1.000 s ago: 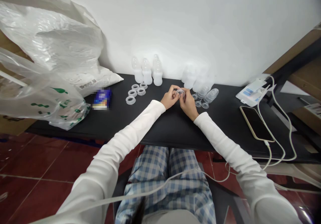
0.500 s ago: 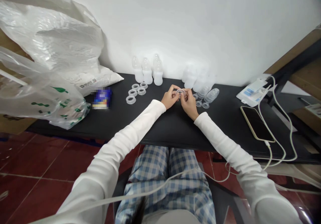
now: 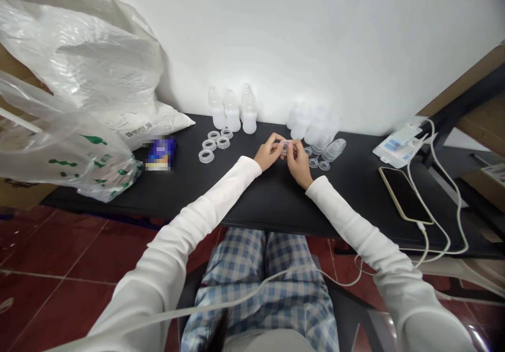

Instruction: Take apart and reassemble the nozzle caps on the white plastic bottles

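Observation:
Between them, my left hand (image 3: 269,153) and my right hand (image 3: 298,161) grip a clear bottle collar ring (image 3: 284,144) just above the black table. Thumbs and fingers of both hands are closed on its rim, partly hiding it. Several similar collar rings (image 3: 209,145) lie to the left. Behind those rings stand three white baby bottles (image 3: 232,115) with clear domed caps. Close to my right hand are several small clear nipples (image 3: 324,166) and clear domed caps (image 3: 333,150). More whitish bottles (image 3: 302,119) stand against the wall behind them, blurred.
On the left, a large white plastic bag (image 3: 90,52) and a clear bag with green print (image 3: 79,157) sit near a blue packet (image 3: 161,153). A phone (image 3: 404,195) with a white cable (image 3: 444,220) lies right, below a white-and-blue package (image 3: 398,146).
The ring has tipped between my fingers and shows flatter now. Both hands stay almost in the same place, the right one shifted very slightly to the right.

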Motion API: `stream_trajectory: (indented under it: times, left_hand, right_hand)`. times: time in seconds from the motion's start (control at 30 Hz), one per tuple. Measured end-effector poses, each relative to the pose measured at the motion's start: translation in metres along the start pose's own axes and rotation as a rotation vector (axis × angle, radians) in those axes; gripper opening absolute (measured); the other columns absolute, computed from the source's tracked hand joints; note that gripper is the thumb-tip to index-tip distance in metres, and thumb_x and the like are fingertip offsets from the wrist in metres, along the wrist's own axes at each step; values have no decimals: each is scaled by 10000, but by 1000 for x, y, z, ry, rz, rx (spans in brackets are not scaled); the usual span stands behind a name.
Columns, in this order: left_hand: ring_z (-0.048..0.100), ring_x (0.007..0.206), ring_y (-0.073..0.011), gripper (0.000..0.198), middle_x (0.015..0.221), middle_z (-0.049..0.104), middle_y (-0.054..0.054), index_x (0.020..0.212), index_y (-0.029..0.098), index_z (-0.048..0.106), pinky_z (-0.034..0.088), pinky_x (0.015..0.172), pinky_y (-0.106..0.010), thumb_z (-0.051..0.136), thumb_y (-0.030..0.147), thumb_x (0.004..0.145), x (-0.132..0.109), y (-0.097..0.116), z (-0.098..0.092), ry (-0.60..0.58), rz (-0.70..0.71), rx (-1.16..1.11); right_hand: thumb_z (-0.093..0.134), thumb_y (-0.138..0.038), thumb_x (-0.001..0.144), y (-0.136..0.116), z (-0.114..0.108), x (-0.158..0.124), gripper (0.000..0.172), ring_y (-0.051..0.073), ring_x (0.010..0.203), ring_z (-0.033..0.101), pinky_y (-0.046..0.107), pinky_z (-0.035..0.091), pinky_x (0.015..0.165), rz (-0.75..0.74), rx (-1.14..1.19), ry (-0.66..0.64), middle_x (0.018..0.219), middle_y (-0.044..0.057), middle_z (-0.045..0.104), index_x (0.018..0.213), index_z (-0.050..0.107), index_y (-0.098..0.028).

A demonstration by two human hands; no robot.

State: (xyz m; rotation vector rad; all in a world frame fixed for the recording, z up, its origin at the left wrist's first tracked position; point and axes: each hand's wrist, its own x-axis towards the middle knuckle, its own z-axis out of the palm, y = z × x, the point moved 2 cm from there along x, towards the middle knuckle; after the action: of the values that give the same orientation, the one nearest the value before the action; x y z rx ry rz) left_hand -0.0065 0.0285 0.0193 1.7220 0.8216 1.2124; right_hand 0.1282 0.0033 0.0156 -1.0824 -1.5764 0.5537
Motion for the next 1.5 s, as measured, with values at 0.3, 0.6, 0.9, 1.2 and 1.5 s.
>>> stream_trajectory:
  times: [0.3,0.6,0.9,1.2,1.5]
  left_hand:
    - [652,595,-114,215,641,679,41,1011,198,508,472,624,-227,513,409,968,-1,-2,-2,-7,-3,143]
    - [733,789,-194,171,806,770,-6,1062,219,519,490,717,-289,520,366,973,0,2,-5,-12,-131,393]
    - [740,862,-242,182,826,763,-30,1112,226,517,512,817,-349,481,348,983,-2,8,-2,-17,-177,440]
    - [727,808,-244,146,714,713,-2,1065,237,524,503,813,-350,508,349,972,-3,8,-1,-2,-182,463]
    - [673,641,-130,137,730,711,21,1064,213,474,530,707,-275,489,316,976,-2,-3,1,-17,-114,93]
  right_hand:
    - [449,-646,966,-5,0,-1,417,156,643,636,310,502,624,7,-6,-15,710,-3,655,942,525,-237]
    - [519,-572,951,1,0,-1,349,141,632,628,292,489,622,32,50,-27,699,-18,636,932,549,-225]
    - [483,-599,965,0,-1,0,381,160,647,661,308,525,643,26,-9,-26,705,-5,676,968,564,-227]
    - [374,-647,986,9,-2,3,426,200,651,651,322,487,621,-54,-206,-46,757,43,688,957,506,-244]
    - [318,-636,1009,5,-6,5,454,196,732,662,327,521,682,-118,-247,-142,912,84,703,1042,518,-230]
